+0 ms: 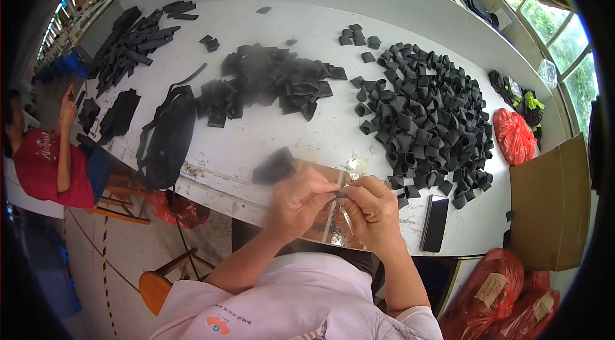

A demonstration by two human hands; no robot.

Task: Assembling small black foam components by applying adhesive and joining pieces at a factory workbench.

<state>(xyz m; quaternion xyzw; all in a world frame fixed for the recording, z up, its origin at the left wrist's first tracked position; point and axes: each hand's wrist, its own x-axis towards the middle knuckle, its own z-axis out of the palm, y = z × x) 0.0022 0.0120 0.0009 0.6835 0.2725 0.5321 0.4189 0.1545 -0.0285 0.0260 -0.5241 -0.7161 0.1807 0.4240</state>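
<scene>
Between the fingertips of both hands is a small dark grey piece (pixel 340 193), mostly covered by the fingers. My left hand (pixel 298 202) pinches it from one side, and my right hand (pixel 373 210) pinches it from the other. Beneath them lies a brown board (pixel 315 232) with shiny clear tape across it, at the table's near edge. Just beyond my left hand rests a small stack of flat black fabric pieces (pixel 274 166), blurred. Farther off spreads a heap of flat black pieces (pixel 269 77). To the right is a large pile of short black fabric tubes (pixel 435 116).
A black bag (pixel 168 138) and black strips (pixel 131 45) occupy the white table's (pixel 224 145) left. Right of my hands are a phone (pixel 435 223), a red plastic bag (pixel 514 135) and a cardboard box (pixel 551 205). A person in red (pixel 51 164) is at far left; a stool (pixel 154 292) stands below.
</scene>
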